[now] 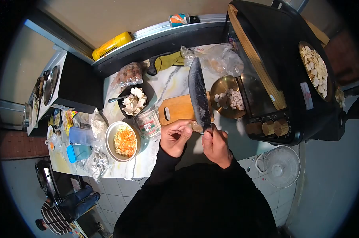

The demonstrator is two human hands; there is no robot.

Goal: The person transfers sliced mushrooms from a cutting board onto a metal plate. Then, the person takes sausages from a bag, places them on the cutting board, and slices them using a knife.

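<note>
My right hand (217, 146) is closed round the handle of a large kitchen knife (199, 89), its broad dark blade pointing up and away from me. Close beside it, my left hand (174, 137) pinches a small brownish piece of food (195, 126) near the base of the blade. Whether blade and piece touch, I cannot tell. Beneath the knife lies a wooden cutting board (177, 106) with a handle slot. To its right is a gold-coloured bowl (222, 81) holding pale cut chunks. On the left, a black bowl (149, 89) contains white pieces and a spoon.
A pot (109, 142) of shredded orange and pale food stands left. Plastic bags (217, 59) lie at the back. A black oven (274, 67) on the right carries a plate of pale pieces (316, 71). A fan (282, 166) stands below; a person (56, 216) is at lower left.
</note>
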